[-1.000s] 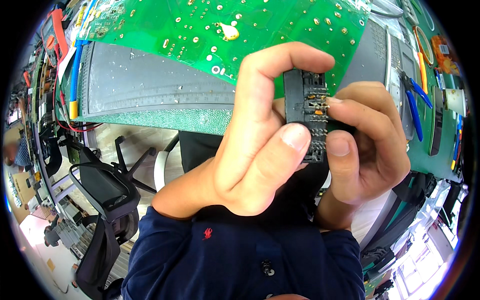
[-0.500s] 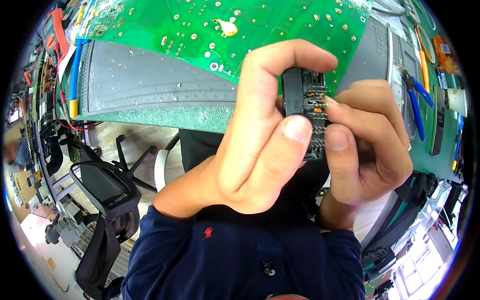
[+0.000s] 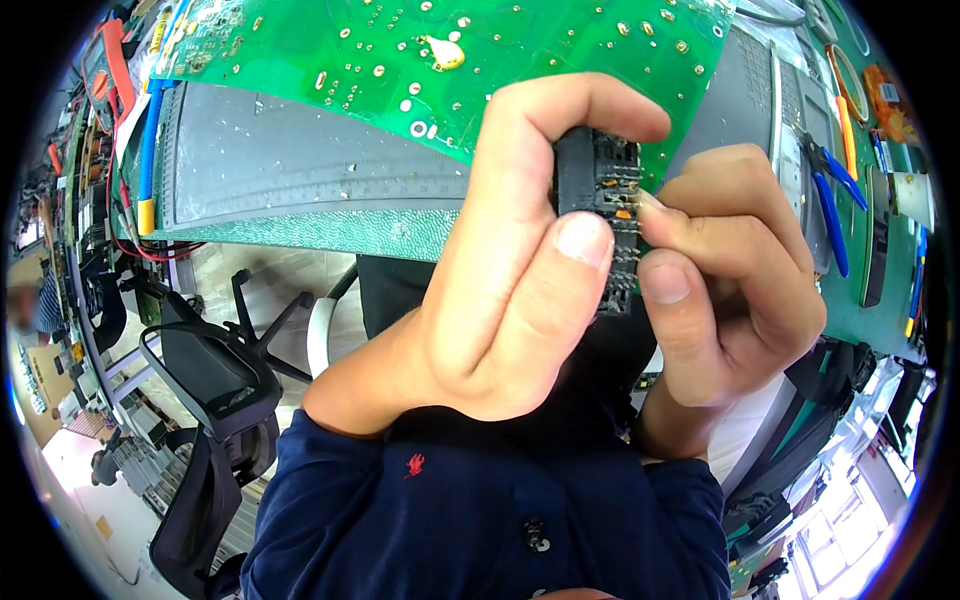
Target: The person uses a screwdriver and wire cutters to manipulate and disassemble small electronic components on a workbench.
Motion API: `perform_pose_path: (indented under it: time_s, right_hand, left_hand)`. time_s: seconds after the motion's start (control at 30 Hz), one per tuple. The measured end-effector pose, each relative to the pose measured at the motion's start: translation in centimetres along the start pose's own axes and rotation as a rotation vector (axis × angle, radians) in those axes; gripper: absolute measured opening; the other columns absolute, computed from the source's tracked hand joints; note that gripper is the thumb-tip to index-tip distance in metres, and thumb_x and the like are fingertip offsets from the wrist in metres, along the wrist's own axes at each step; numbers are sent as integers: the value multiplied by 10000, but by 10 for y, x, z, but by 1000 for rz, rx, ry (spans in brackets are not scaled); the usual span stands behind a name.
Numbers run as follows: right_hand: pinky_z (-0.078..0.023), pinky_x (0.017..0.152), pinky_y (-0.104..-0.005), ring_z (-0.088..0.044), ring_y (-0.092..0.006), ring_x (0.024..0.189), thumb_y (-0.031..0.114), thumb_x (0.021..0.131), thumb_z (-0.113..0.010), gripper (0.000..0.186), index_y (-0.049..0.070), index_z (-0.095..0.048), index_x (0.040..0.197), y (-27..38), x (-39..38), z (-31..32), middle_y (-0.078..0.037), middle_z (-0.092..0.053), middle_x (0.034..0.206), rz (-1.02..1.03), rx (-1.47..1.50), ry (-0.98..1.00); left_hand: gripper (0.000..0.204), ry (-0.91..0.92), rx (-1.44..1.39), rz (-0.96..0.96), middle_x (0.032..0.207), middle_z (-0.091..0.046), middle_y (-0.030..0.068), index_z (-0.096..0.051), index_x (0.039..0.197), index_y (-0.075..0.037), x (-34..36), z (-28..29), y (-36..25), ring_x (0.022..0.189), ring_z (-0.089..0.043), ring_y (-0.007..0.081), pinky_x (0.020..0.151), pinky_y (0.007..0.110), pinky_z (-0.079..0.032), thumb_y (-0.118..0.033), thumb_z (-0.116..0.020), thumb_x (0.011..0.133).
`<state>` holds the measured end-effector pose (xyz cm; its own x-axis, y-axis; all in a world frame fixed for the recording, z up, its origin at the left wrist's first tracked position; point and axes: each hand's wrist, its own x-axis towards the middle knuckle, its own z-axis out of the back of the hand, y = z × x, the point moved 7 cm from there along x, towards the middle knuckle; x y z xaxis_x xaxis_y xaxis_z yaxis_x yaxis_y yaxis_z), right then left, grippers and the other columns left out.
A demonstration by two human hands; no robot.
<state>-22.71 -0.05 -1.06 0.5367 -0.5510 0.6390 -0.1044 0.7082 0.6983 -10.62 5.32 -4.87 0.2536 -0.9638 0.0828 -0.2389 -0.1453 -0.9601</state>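
A black rectangular electronic component (image 3: 576, 170) with rows of metal pins and small orange parts on its right face stands upright in my left hand (image 3: 510, 270). The left index finger curls over its top end and the thumb presses its lower part, so the hand is closed on it. My right hand (image 3: 735, 270) is half curled at the component's pin side. Its index fingertip meets the pins near the orange parts, and the thumb tip sits just below, by the component's edge. Anything between the right fingers is too small or hidden to name.
Behind my hands a large green circuit board (image 3: 300, 50) lies over a grey mat (image 3: 280, 150) on the bench. Blue-handled pliers (image 3: 830, 210) lie at the right. A red multimeter (image 3: 112, 70) is at far left. A black office chair (image 3: 215, 400) stands left below the bench.
Both hands and the component have shifted slightly left and up. The right index fingertip stays at the pins, and the left grip is unchanged.
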Motion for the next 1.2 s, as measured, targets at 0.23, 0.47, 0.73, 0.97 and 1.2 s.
perform_pose_path:
  time_s: [0.23, 0.47, 0.73, 0.97, 1.2]
  right_hand:
    - [-403, 676, -319, -543, -226, 751, 92, 809, -713, 185, -69, -680, 894, -2, 0, -1, -160, -624, 833, -9, 64, 19]
    - [-399, 629, -298, -545, -210, 719, 72, 811, -724, 165, -61, -699, 903, -1, -3, 5, -145, -631, 815, -40, 56, -34]
    - [-427, 648, -302, -568, -217, 742, 77, 755, -791, 280, -50, -685, 981, -5, -5, 12, -149, -641, 852, 44, 62, -113]
    - [-458, 812, -282, -597, -223, 936, 208, 819, -769, 482, -97, -637, 1168, -6, -5, 8, -206, -634, 1066, -108, 122, 0]
    - [-438, 871, -302, -577, -239, 969, 175, 783, -753, 473, -106, -598, 1132, -5, -7, 5, -210, -598, 1059, -92, 188, 27]
  left_hand:
    - [644, -44, -3, -8, 960, -588, 88, -362, 1345, 20, -2, -1, 2, 703, -525, 75, 565, 203, -418, -408, -552, 903]
    - [839, -27, -82, 105, 885, -556, 45, -346, 1383, 19, -2, -6, 1, 623, -468, 38, 474, 172, -330, -544, -645, 837]
    - [1040, 23, -18, 0, 1335, -534, 172, -293, 1480, 120, -6, -9, -2, 877, -582, 100, 740, 190, -448, -262, -816, 667]
    - [1153, 41, -58, 192, 1384, -496, 154, -244, 1532, 76, -6, -6, -3, 1038, -609, 145, 826, 243, -520, -411, -771, 629]
    - [1113, 42, -234, 222, 1125, -624, 189, -224, 1488, 3, -6, -12, 3, 928, -654, 182, 822, 283, -554, -415, -788, 624]
